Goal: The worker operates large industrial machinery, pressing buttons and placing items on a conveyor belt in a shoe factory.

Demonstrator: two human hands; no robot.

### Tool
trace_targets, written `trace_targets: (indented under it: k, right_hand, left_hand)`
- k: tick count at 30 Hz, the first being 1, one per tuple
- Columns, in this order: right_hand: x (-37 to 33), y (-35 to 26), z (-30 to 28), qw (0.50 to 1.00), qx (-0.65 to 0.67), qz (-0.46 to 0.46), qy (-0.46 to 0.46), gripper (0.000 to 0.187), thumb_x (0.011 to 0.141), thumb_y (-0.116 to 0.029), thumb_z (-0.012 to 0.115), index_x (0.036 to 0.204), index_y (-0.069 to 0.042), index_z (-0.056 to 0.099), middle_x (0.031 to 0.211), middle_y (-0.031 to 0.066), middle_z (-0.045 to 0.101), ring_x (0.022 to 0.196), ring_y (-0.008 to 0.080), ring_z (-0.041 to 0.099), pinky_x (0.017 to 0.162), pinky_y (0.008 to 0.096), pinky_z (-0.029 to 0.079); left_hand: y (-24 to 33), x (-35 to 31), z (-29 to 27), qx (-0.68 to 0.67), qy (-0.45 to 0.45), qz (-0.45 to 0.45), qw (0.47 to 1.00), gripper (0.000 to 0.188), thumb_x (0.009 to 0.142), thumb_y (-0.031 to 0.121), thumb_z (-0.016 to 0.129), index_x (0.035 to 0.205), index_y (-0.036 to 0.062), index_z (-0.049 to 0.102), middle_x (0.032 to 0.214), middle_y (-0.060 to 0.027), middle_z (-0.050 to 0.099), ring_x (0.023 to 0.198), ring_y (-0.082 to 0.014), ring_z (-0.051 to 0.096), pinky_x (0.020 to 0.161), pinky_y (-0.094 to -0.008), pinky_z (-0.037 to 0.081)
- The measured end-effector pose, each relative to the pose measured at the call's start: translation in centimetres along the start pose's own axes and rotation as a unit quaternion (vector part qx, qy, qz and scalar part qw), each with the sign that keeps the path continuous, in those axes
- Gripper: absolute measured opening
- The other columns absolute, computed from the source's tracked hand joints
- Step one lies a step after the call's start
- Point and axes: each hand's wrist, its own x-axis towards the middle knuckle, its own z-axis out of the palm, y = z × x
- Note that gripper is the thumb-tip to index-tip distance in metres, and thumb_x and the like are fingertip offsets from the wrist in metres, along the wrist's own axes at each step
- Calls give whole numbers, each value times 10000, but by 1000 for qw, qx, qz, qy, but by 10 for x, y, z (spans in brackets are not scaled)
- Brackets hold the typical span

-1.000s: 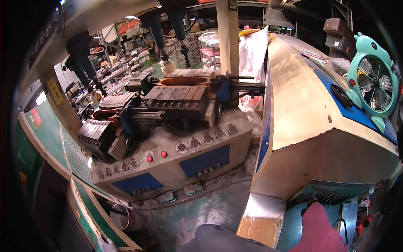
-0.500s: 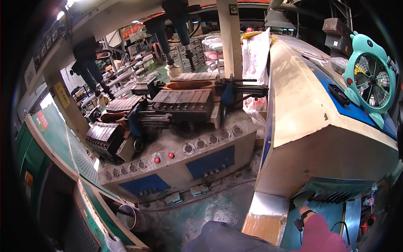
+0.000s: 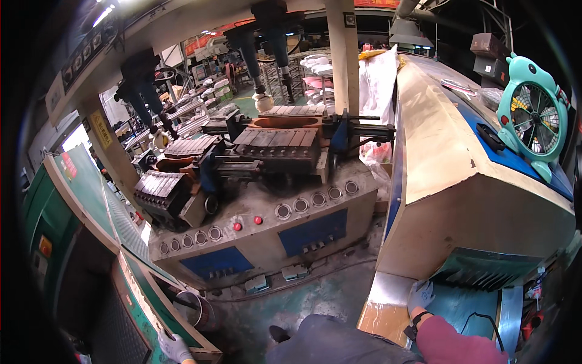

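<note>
My left hand [image 3: 174, 347], in a pale grey work glove, lies against the cream edge [image 3: 148, 315] of the green machine at the lower left. Its fingers look stretched out, with nothing visible in them. My right hand [image 3: 420, 295], gloved too, rests by the shiny metal plate [image 3: 388, 287] beside the opening of the beige hooded machine [image 3: 461, 224]. Its fingers appear loosely extended and hold nothing I can see. A blue-green belt [image 3: 467, 303] runs out under the hood next to that hand. A black strap [image 3: 418, 320] circles my right wrist.
Ahead stands a moulding press [image 3: 267, 236] with slatted metal blocks, round gauges and two red buttons. A bucket [image 3: 197, 310] stands beside the green machine [image 3: 130, 291]. A turquoise animal-shaped fan [image 3: 533, 115] sits on the hood. A black cable loop [image 3: 485, 316] lies over the belt.
My right hand has come out from under the hood's opening toward the metal plate on the left. My left hand has shifted slightly up the cream edge. The view has turned a little.
</note>
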Motion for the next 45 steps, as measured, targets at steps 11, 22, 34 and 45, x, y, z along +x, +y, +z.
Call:
trace_targets:
  k: [11, 22, 34, 45]
  right_hand:
    - [7, 9, 20, 996, -70, 10, 56, 643, 985, -460, 424, 1419, 15, 427, 1479, 183, 435, 1386, 291, 384, 1121, 492, 289]
    - [5, 1, 2, 997, -56, 18, 48, 673, 1000, -484, 366, 1438, 26, 397, 1496, 178, 407, 1399, 288, 363, 1147, 506, 260]
    - [0, -9, -9, 996, -85, 16, -11, 598, 1011, -457, 331, 1420, -43, 467, 1516, 156, 391, 1417, 293, 330, 1165, 515, 205]
    - [1, -8, -5, 995, -100, 8, 0, 574, 1012, -439, 338, 1428, -63, 460, 1509, 131, 410, 1413, 284, 345, 1164, 505, 222]
  left_hand:
    - [12, 5, 7, -44, 19, 14, 999, 505, 777, 147, 587, 1270, 40, 569, 1356, -157, 561, 1283, -312, 500, 1104, -420, 361]
    - [72, -25, -61, -51, 93, 101, 989, 377, 796, 258, 601, 1092, 39, 685, 987, -204, 697, 878, -388, 661, 799, -464, 525]
    - [80, -21, -75, 7, -31, 28, 999, 544, 717, 255, 677, 1212, 38, 608, 1122, -214, 653, 1017, -381, 625, 907, -448, 496]
    - [72, -21, -69, -22, -9, 44, 999, 530, 704, 236, 701, 1189, 37, 622, 1102, -211, 662, 1006, -377, 630, 906, -435, 499]
